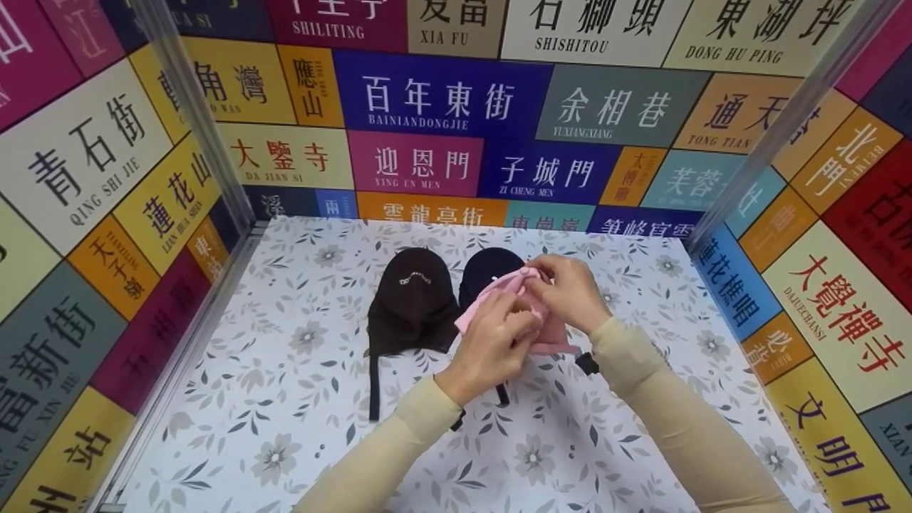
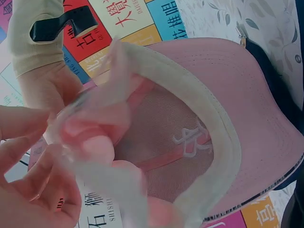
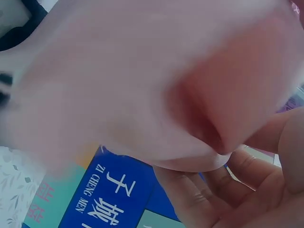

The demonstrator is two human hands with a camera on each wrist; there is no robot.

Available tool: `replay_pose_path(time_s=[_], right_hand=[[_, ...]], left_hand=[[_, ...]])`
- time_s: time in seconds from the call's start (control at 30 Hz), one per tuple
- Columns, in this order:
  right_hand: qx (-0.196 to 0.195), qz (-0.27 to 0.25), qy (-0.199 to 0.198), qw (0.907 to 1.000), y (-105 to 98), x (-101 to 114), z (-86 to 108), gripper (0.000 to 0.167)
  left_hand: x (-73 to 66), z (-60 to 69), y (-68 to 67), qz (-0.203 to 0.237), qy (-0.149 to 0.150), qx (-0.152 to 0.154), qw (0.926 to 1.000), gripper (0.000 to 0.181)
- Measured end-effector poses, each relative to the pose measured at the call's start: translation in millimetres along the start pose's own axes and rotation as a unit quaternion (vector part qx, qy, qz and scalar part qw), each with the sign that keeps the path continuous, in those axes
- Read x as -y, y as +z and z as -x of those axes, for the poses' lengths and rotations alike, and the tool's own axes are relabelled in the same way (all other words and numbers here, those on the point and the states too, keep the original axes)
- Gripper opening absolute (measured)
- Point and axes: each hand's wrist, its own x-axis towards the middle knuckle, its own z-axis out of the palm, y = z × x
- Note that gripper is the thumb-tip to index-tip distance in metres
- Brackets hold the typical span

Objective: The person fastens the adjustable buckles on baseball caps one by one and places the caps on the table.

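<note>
A pink baseball cap (image 1: 554, 333) is held above the table by both hands. My left hand (image 1: 493, 345) grips its near left side with curled fingers, and my right hand (image 1: 573, 293) pinches its upper edge. In the left wrist view the cap's pale inner sweatband and pink brim (image 2: 266, 118) face the camera, with white lettering inside the crown. Pink fabric (image 3: 118, 80) fills much of the right wrist view, blurred, with the right hand's fingers (image 3: 194, 192) at its edge. Behind it lies a navy cap (image 1: 491, 262), partly hidden.
A dark brown cap (image 1: 413, 303) with small light lettering lies left of the hands, its strap (image 1: 374, 388) trailing toward the near side. The white table (image 1: 278, 399) has a grey leaf print. Panels with colourful printed signs (image 1: 442, 92) enclose its back and sides.
</note>
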Motion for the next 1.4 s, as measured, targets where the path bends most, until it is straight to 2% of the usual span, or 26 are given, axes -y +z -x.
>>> replay_pose_path(time_s=[0.13,0.27,0.47,0.77,0.9,1.07,1.2,1.4], right_hand=[[-0.009,-0.005,-0.008,0.9999,-8,5,0.4,0.013],[-0.022,-0.015,-0.011,0.9996,-18,8,-0.9,0.014],[-0.052,-0.023,-0.024,0.9981,-38,8,-7.2,0.017],[-0.096,-0.014,0.001,0.9952,-73,-3,-31.0,0.019],[-0.118,-0.001,0.015,0.9929,-85,-18,-47.6,0.019],[-0.134,0.014,0.033,0.9903,-89,-42,-77.5,0.021],[-0.154,0.043,0.035,0.9865,-85,-75,-91.6,0.021],[-0.139,0.073,0.090,0.9834,-73,-132,-93.1,0.026]], left_hand=[[-4.1,-3.9,-4.4,0.013,0.012,-0.029,0.9994,0.005],[-9.3,-5.1,-8.3,0.020,0.004,-0.044,0.9988,0.007],[-13.2,-5.6,-11.4,0.029,-0.012,-0.050,0.9983,0.012],[-12.6,-0.3,-12.0,0.005,-0.003,-0.043,0.9991,0.007],[-13.0,2.3,-11.7,-0.005,-0.001,-0.044,0.9990,0.007],[-10.1,5.2,-15.5,-0.016,-0.004,-0.045,0.9988,0.007],[-8.7,7.0,-17.2,-0.023,-0.001,-0.041,0.9989,0.007],[-6.3,12.5,-19.1,-0.037,-0.004,-0.042,0.9984,0.006]])
